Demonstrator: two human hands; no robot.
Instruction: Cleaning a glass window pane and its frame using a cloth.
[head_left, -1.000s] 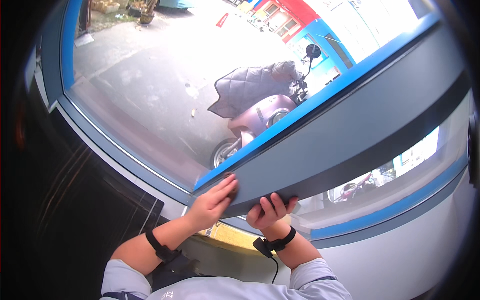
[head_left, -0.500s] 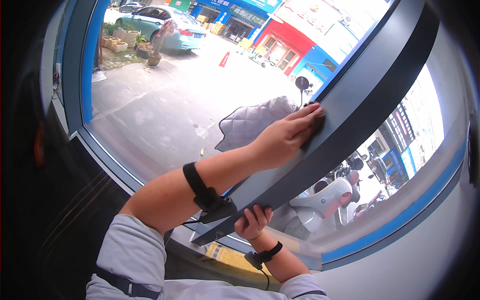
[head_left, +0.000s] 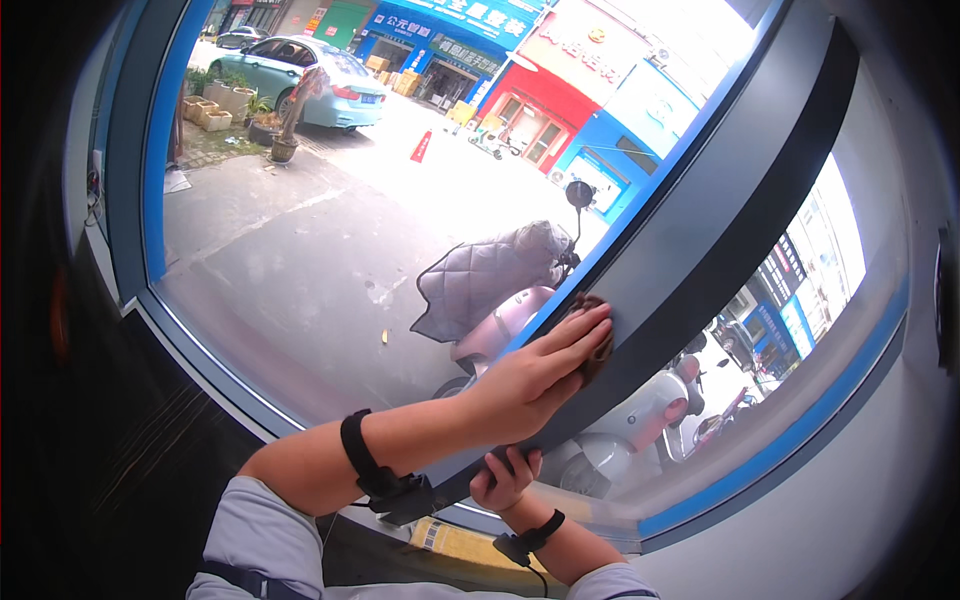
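Observation:
My left hand [head_left: 540, 375] presses a crumpled brown cloth [head_left: 598, 345] flat against the broad face of a dark grey metal frame post [head_left: 690, 225]. Its fingers are together, stretched over the cloth, and point up along the post. Lower down, my right hand [head_left: 508, 478] curls its fingers around the post's edge near the bottom end. The palm side of that hand is partly hidden. Both forearms wear black straps with small dark devices and cables.
Glass panes flank the post, edged by a blue-lined frame [head_left: 780, 450]. A yellow package [head_left: 455, 540] lies below my right hand. Outside stand a scooter with a quilted grey cover [head_left: 490, 280], a white scooter [head_left: 630, 420], a pale blue car [head_left: 310, 80] and a red cone [head_left: 421, 146].
My left hand has slid down the post with the cloth, closer to my right hand. The right hand keeps its hold on the post's edge. The view has shifted slightly.

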